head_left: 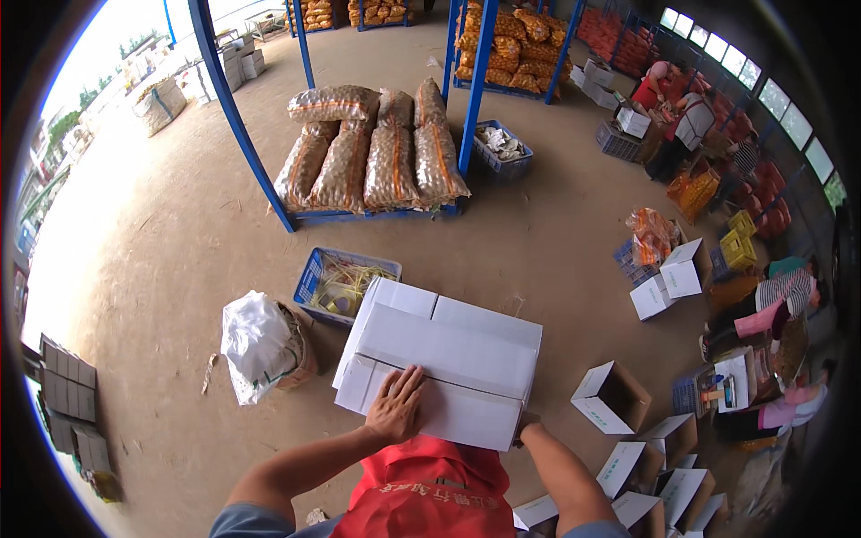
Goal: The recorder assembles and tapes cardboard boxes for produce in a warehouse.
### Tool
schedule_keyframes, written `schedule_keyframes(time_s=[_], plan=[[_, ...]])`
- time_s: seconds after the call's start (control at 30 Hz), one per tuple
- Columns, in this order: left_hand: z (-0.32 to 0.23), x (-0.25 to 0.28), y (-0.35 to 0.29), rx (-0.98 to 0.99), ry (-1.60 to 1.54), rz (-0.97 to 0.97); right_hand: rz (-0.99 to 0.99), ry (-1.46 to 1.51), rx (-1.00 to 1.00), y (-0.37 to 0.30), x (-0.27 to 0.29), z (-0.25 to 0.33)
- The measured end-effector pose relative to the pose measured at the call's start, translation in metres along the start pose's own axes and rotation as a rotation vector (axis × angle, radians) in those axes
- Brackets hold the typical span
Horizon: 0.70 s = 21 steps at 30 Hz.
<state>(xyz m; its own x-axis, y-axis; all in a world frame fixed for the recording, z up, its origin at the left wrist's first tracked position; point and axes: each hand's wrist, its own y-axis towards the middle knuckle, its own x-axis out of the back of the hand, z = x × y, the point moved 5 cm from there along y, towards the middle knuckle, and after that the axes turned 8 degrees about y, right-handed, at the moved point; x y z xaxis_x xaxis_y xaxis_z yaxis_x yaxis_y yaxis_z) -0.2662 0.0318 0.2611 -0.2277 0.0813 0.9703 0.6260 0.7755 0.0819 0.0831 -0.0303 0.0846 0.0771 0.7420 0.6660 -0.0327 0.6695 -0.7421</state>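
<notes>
A white cardboard box (448, 345) is right in front of me, its long flaps lying folded over the top with seams between them. My left hand (397, 405) rests on the near flap, palm down and fingers stretched out, slightly apart. At the box's near right corner is my right hand (527, 426), touching its side; the fingers are mostly hidden by the box and in shadow. A red apron (430, 480) covers my front, just below the box's near edge.
Behind the box stands a blue crate (309, 285) of straps; to its left, a basket with a white plastic bag (256, 345). Net sacks (390, 166) lie on a blue rack ahead. Several open cartons (612, 399) sit at right, where people (686, 125) work.
</notes>
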Motion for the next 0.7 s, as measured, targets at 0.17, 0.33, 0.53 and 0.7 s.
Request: schedule_keyframes(time_s=[0.17, 0.33, 0.53, 0.7], plan=[[0.065, 0.005, -0.014, 0.122, -0.233, -0.268, -0.041, 0.108, 0.020, -0.013, -0.035, -0.001], [0.196, -0.075, -0.024, 1.086, -1.493, 0.022, -0.397, 1.273, -0.662, -0.025, 0.041, -0.021], [0.182, -0.029, -0.014, 0.790, -1.577, -0.075, -0.788, 1.730, -0.369, -0.051, 0.113, -0.002], [0.181, 0.075, -0.031, 0.575, -1.673, -0.610, -1.379, 1.834, 0.349, -0.136, 0.156, 0.012]])
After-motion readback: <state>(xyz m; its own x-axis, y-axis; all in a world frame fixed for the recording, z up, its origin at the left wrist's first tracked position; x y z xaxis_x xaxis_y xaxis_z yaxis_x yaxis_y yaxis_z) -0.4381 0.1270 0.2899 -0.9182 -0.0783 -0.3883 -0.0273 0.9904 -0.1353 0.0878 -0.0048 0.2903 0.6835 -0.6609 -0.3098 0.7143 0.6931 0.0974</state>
